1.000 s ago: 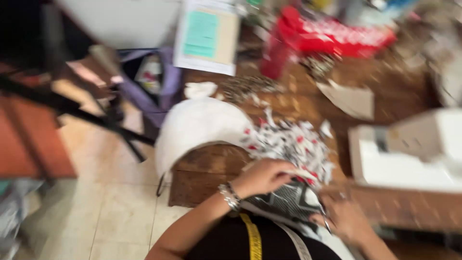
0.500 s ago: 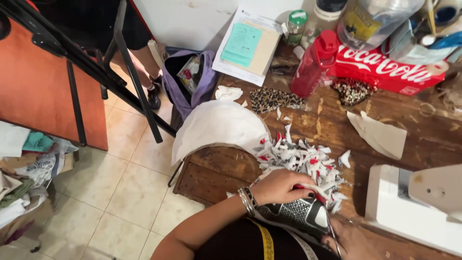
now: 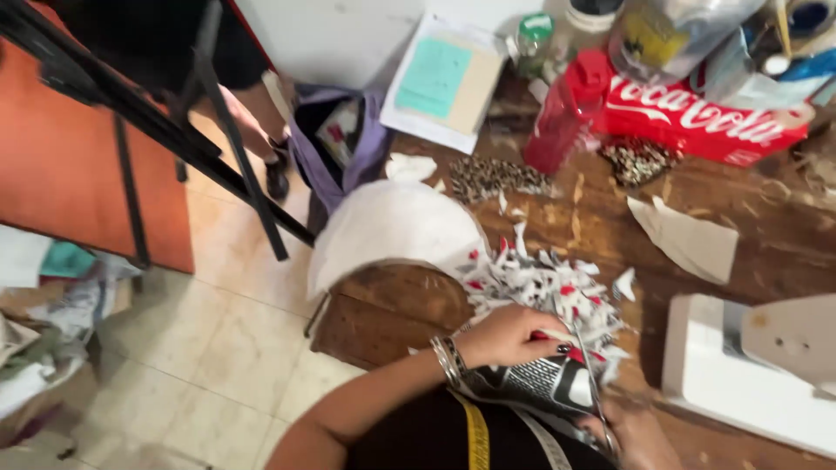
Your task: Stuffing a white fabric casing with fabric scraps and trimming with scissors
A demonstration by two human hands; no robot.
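Printed fabric piece [image 3: 544,383], black, white and red, lies at the near edge of the wooden table [image 3: 392,305], beside a heap of cut scraps [image 3: 549,287]. Left hand [image 3: 514,335] is closed, pinching the fabric's upper edge. Right hand [image 3: 640,435] grips scissors [image 3: 592,379], blades at the fabric.

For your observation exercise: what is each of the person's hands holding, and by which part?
The left hand grips the black-and-white printed fabric at its upper edge. The right hand holds scissors by the handles, blades pointing up over the fabric.
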